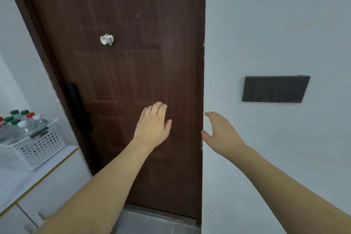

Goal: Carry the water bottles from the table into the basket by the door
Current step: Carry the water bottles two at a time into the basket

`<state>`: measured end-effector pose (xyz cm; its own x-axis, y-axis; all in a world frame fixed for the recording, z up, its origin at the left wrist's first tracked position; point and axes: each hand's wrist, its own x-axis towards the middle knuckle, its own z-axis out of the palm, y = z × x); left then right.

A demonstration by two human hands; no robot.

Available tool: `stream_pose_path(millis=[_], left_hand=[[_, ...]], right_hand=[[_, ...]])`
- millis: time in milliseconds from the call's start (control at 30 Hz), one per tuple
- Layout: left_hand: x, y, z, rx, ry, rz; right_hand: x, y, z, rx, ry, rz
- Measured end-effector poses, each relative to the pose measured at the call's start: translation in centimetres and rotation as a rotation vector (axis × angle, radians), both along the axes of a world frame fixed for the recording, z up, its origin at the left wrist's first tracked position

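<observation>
At far left, the water bottles stand packed in the white basket beside the door. The left hand and right hand hover empty, fingers loosely together. No table shows; likely near done.

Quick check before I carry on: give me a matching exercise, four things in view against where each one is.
Things:
1. white basket
2. black lock handle
3. dark wall panel
4. left hand

Places:
A. on the wall right of the door
B. raised in front of the door
C. on the white cabinet, holding bottles
D. at the door's left edge

Pairs: 1-C, 2-D, 3-A, 4-B
</observation>
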<state>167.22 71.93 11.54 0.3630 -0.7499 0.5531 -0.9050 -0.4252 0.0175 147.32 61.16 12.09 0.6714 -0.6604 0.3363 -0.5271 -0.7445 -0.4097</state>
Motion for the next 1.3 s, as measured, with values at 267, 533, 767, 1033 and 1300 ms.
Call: stream_pose_path(millis=[267,533,767,1033,1300], left_hand=[[-16.1,-2.1,-1.9,-0.01,0.039,0.062],[-27.2,-5.8,-2.0,0.018,-0.012,-0.029],[-35.9,-7.8,-1.7,0.043,0.005,-0.027],[-50.3,-12.5,-0.8,-0.013,0.008,0.019],[-60.4,-17.7,-1.2,-0.004,-0.018,-0.061]], right_hand=[[-16.9,-4.4,-1.3,0.025,0.052,0.057],[-27.0,-7.1,-1.5,0.042,0.077,0.025],[-35.0,-9.0,-1.0,0.026,0.043,0.048],[-50.2,-14.0,-1.2,0.005,0.029,0.08],[-59.6,-19.0,-0.7,0.018,0.061,0.066]])
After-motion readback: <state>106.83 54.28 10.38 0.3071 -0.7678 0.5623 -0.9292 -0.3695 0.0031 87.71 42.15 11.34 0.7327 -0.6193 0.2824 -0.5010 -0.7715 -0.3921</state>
